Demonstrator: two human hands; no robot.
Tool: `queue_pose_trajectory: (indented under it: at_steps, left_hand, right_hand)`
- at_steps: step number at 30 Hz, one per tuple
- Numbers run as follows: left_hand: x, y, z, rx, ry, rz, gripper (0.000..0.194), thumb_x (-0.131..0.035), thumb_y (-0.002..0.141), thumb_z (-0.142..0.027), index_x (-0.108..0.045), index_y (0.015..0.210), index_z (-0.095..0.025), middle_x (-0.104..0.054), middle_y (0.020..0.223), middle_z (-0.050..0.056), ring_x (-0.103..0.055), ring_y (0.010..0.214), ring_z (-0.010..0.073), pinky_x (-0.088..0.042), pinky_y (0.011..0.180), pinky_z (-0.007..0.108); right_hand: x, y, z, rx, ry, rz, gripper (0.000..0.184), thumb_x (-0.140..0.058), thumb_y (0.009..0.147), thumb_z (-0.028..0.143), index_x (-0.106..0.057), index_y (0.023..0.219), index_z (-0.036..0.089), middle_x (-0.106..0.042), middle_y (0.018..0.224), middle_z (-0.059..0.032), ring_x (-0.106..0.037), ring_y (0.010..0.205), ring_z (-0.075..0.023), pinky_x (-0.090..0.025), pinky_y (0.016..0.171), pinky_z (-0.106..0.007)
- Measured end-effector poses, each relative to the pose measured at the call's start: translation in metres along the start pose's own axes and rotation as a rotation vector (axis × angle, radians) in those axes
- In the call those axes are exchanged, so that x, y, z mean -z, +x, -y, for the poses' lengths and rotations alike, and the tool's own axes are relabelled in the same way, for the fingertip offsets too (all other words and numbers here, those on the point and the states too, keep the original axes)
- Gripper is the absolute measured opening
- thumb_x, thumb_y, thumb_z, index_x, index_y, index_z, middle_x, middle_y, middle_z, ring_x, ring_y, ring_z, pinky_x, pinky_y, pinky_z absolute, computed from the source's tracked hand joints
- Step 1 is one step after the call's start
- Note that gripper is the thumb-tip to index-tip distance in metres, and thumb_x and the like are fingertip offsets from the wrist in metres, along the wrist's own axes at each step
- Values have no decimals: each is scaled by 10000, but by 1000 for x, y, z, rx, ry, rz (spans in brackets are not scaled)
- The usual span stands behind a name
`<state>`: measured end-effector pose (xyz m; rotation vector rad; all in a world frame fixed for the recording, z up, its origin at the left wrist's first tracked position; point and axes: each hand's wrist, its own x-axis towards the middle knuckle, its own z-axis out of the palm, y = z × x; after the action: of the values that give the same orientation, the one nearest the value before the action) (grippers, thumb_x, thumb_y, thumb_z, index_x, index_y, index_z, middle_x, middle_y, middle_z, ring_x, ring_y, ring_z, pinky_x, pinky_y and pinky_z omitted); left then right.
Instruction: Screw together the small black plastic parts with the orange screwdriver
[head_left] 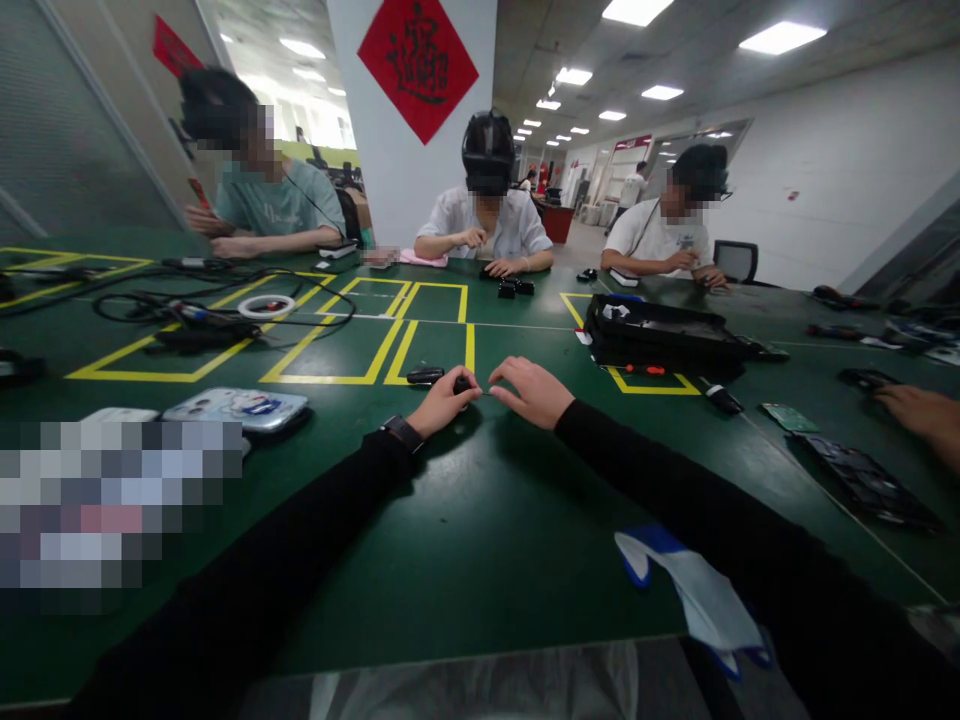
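My left hand (444,402), with a dark watch on the wrist, is closed on a small black object (463,383) whose kind I cannot make out. Facing it, my right hand (534,388) has its fingers bent and the tips drawn together. Between the two sets of fingertips there is a tiny, thin, light-coloured bit, too small to name. Both hands are low over the green table (450,560). Just beyond my left hand lies a short black cylindrical piece (425,376).
Phones (238,408) lie at left, behind them cables (202,325) and a white tape roll (267,307). A black open case (667,335) stands at right. A white-blue glove (697,590) is beside my right forearm. Several people sit around; one person's hand (926,415) reaches in at right.
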<state>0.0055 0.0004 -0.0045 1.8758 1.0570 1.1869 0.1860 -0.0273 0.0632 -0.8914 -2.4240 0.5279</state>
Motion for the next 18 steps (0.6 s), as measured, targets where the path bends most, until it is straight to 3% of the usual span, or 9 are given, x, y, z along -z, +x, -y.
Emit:
queue_pose_trajectory:
  at_steps: [3,7,10,13,14,18]
  left_hand:
    - [0,0,2,-4,5,-11,160,-539,695,-303,-509,775,-168,-542,751,-7,-493,700,117,-399,679,256]
    - [-1,0,4,30,12,-15,172,-545,688,-308,-509,788,-173,-553,774,-5,-501,724,121,-401,700,260]
    - [-1,0,5,36,3,-17,168,-544,685,-307,-509,782,-174,-555,772,-7,-502,723,121,-401,699,257]
    - [-1,0,3,16,12,-17,161,-541,687,-302,-512,779,-173,-554,771,-9,-500,729,121,-400,715,259]
    - [-1,0,3,11,21,-16,160,-540,687,-299,-513,779,-171,-553,772,-8,-499,736,122,-399,726,263]
    - [-1,0,2,22,35,-21,161,-541,685,-297,-516,778,-167,-555,777,-2,-499,744,125,-400,738,270]
  right_hand:
    - [-18,-14,-44,-22,-207,-201,229,-416,837,307,-517,964,145,-516,972,-88,-441,950,-193,-335,852,-348]
    - [-34,-30,-70,-39,-225,-206,258,-446,815,313,-518,1002,151,-526,957,-79,-461,925,-188,-355,836,-338]
    - [-33,-25,-63,-49,-164,-245,292,-501,780,335,-527,1000,144,-534,967,-82,-465,940,-191,-356,847,-343]
    - [-13,-15,-33,-59,26,-247,303,-484,789,379,-536,960,134,-553,946,-79,-501,887,-169,-394,792,-320]
    - [-1,-16,-20,-37,129,-150,312,-463,801,399,-542,938,130,-569,892,-67,-524,817,-151,-415,740,-299]
    - [66,-57,32,224,473,627,334,-567,726,437,-575,897,150,-598,818,-34,-558,786,-124,-430,684,-220]
